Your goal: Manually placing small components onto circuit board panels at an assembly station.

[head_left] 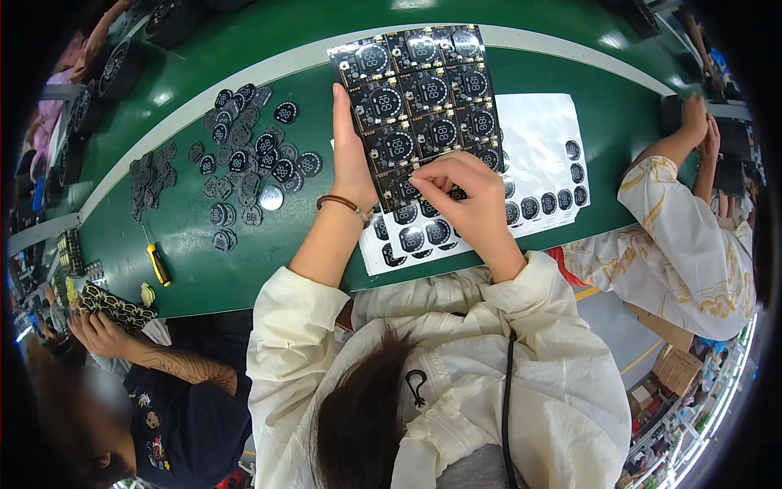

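Note:
My left hand (355,167) grips the left edge of a black circuit board panel (446,121), held tilted up above the table, thumb pointing up along the edge. Rows of round display modules with white digit segments cover the panel. Over its lower part, my right hand (471,194) is closed in a pinch, fingertips at one of the round displays. Whatever is between those fingertips is too small to make out. Beneath the panel lie white sheets (533,122) bearing round black display pieces (530,207) along their edges.
Loose round black pieces (244,155) are scattered on the green table (285,236) to the left, beside a darker pile (151,181). A yellow-handled screwdriver (156,259) lies near the front edge. One co-worker at left holds a patterned panel (114,308); another person's arms (680,147) rest at right.

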Demonstrator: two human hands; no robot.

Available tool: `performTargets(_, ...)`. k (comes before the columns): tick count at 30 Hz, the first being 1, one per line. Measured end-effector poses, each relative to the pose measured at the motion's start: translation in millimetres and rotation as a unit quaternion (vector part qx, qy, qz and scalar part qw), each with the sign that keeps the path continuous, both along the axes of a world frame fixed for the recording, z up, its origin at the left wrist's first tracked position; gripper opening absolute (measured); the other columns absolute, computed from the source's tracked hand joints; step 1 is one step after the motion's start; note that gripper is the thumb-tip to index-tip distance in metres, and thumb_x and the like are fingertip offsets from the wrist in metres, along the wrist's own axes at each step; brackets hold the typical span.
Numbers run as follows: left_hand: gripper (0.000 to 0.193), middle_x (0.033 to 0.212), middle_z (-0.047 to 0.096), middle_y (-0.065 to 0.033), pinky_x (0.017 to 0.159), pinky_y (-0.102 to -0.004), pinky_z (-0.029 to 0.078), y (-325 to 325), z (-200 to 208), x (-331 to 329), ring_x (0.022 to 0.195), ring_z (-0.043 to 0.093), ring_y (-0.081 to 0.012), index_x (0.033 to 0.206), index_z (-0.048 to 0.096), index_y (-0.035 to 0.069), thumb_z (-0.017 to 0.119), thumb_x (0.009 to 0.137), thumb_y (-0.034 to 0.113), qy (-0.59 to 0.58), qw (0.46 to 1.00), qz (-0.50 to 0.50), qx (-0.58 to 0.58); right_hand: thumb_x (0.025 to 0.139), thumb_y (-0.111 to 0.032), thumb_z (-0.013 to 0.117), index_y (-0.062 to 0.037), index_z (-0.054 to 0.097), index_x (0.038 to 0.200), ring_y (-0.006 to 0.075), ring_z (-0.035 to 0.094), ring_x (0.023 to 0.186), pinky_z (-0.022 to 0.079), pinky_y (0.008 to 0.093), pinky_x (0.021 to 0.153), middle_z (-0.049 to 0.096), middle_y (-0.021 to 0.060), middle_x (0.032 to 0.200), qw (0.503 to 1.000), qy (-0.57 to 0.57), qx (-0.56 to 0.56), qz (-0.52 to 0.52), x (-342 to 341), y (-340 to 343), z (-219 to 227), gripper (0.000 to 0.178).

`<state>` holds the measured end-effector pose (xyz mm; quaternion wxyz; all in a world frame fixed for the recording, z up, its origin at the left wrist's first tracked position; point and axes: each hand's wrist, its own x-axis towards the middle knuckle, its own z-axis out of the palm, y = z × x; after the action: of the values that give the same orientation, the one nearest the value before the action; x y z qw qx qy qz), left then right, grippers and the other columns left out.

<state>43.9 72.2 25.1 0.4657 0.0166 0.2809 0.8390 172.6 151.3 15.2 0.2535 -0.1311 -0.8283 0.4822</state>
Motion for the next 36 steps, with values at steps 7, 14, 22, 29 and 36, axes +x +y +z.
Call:
performTargets(7,0.057,0.105,0.06,-0.0092,0.076,-0.0354,0.054,0,0,1,0.089,0.063,-0.0221,0.116,0.051,0.007,0.033,0.091,0.054,-0.012,1.0,-0.01,0.015,0.07,0.003,0.07,-0.0027,0.063,0.079,0.0103,0.053,0.062,0.042,0.0199,0.053,0.056,0.0061,0.087,0.997,0.021,0.07,-0.023,1,-4,-4,0.013)
performTargets(14,0.058,0.107,0.06,-0.0107,0.079,-0.0374,0.053,2,-2,0,0.091,0.062,-0.0245,0.117,0.051,0.007,0.034,0.09,0.056,-0.019,1.0,-0.004,0.002,0.073,0.001,0.068,-0.0037,0.058,0.093,0.0141,0.051,0.065,0.044,0.0228,0.055,0.046,0.009,0.101,0.995,0.086,-0.036,-0.026,6,2,-6,0.022)
performTargets(22,0.061,0.112,0.058,-0.009,0.081,-0.0393,0.051,-4,-9,-5,0.096,0.06,-0.0239,0.12,0.05,0.008,0.036,0.089,0.058,-0.025,0.999,0.023,-0.03,0.081,-0.003,0.061,-0.0003,0.056,0.106,0.0082,0.053,0.068,0.043,0.0219,0.063,0.057,0.0067,0.094,0.985,0.066,-0.037,-0.158,44,47,0,0.025)
performTargets(29,0.058,0.11,0.059,-0.0098,0.081,-0.0404,0.051,1,-12,-6,0.094,0.06,-0.0249,0.118,0.052,0.007,0.038,0.089,0.056,-0.034,0.999,0.019,-0.002,0.088,-0.008,0.054,0.0015,0.055,0.111,0.0061,0.052,0.064,0.037,0.0182,0.056,0.059,0.0009,0.081,0.95,-0.016,-0.304,-0.067,62,52,3,0.026)
performTargets(36,0.065,0.116,0.056,-0.0109,0.09,-0.0369,0.046,4,-10,-1,0.101,0.057,-0.0237,0.127,0.044,0.007,0.032,0.09,0.059,0.066,0.993,0.041,-0.089,0.087,-0.006,0.054,0.0023,0.058,0.106,0.003,0.048,0.056,0.03,0.0165,0.046,0.058,-0.0007,0.075,0.932,-0.058,-0.354,-0.052,73,67,4,0.022)
